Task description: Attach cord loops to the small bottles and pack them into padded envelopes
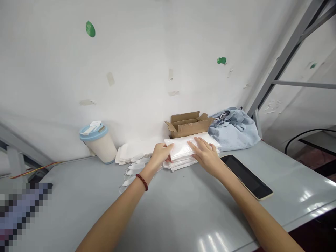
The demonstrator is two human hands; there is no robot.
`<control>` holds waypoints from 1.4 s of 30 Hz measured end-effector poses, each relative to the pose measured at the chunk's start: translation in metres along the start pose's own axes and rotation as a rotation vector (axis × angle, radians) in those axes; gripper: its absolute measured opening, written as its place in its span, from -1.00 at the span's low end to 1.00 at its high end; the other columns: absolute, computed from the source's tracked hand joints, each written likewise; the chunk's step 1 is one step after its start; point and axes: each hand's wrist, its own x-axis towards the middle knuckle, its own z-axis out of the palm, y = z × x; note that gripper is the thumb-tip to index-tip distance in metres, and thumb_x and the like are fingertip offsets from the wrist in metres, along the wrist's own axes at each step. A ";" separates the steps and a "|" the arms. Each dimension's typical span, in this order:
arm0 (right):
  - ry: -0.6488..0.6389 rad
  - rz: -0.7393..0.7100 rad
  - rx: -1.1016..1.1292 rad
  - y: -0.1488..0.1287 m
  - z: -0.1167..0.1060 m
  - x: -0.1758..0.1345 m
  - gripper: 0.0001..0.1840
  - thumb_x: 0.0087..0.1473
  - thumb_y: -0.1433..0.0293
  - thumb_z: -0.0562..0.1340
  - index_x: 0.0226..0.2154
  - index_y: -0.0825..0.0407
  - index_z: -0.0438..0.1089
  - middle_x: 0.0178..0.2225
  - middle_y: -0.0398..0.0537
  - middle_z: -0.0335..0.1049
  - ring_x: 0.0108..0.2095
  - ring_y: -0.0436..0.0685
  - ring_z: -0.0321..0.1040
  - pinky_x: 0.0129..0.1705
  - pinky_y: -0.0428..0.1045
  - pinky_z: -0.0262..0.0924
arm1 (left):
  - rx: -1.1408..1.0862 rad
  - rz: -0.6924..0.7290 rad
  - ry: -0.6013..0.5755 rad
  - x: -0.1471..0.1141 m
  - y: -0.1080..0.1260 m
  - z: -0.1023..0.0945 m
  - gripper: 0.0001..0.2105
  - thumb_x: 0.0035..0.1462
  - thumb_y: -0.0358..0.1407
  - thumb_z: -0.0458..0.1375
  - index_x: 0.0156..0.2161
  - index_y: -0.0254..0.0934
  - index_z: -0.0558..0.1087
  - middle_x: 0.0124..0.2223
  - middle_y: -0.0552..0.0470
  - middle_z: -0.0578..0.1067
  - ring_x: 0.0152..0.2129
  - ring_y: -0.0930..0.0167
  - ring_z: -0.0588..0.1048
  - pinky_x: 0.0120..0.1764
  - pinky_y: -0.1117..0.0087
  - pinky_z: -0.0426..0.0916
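A clear-wrapped white packet (181,145) lies on top of a small stack of similar white packets (183,163) at the middle of the table. My left hand (160,153) is closed on the packet's left end, its thumb on top and its other fingers partly hidden below the edge. Across the right part of the same packet, my right hand (207,154) rests with its fingers spread and touching the wrap. Left of the stack, just beyond my left wrist, are white tags with thin strings (136,166) and a pile of flat white pieces (132,152).
Behind the packets an open cardboard box (190,127) stands near the wall, beside a light blue cloth bag (233,131). A blue-lidded cup (101,143) is at the left. A dark-screened phone or tablet (246,176) lies right of my right forearm on the grey table (168,217).
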 end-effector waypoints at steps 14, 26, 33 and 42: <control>-0.066 -0.003 -0.002 0.005 -0.004 0.001 -0.42 0.15 0.27 0.12 0.20 -0.06 0.03 0.24 0.25 -0.07 0.26 0.37 -0.20 0.08 0.32 -0.03 | 0.228 -0.009 0.069 -0.003 -0.012 -0.019 -0.64 0.06 -0.04 0.09 -0.31 -0.37 0.43 -0.54 -0.04 0.51 -0.66 0.39 0.45 -0.57 0.46 0.24; -0.122 0.035 0.026 0.006 -0.006 0.000 -0.37 0.13 0.22 0.15 0.22 -0.12 0.00 0.27 0.11 -0.12 0.26 0.41 -0.25 0.08 0.41 -0.12 | 0.285 -0.066 0.115 -0.003 -0.011 -0.013 -0.50 -0.04 0.03 0.13 -0.11 -0.33 0.34 -0.03 -0.26 0.47 -0.09 0.14 0.43 -0.23 0.37 0.25; -0.099 0.035 0.094 0.010 -0.003 0.000 -0.31 0.09 0.13 0.16 0.23 -0.14 -0.03 0.26 0.13 -0.09 0.25 0.43 -0.24 0.07 0.42 -0.12 | 0.075 -0.129 0.074 -0.006 -0.007 -0.014 -0.46 -0.01 -0.04 0.16 -0.02 -0.41 0.30 -0.02 -0.33 0.46 -0.12 0.14 0.46 -0.22 0.32 0.30; -0.078 0.019 0.096 0.014 0.004 0.000 -0.23 0.03 0.02 0.17 0.23 -0.16 -0.05 0.26 0.08 -0.08 0.24 0.40 -0.22 0.06 0.35 -0.02 | -0.378 -0.077 -0.120 -0.007 -0.010 -0.007 -0.87 0.05 -0.43 0.08 -0.32 -0.44 0.45 -0.31 -0.20 0.56 -0.29 0.32 0.53 -0.20 0.36 0.42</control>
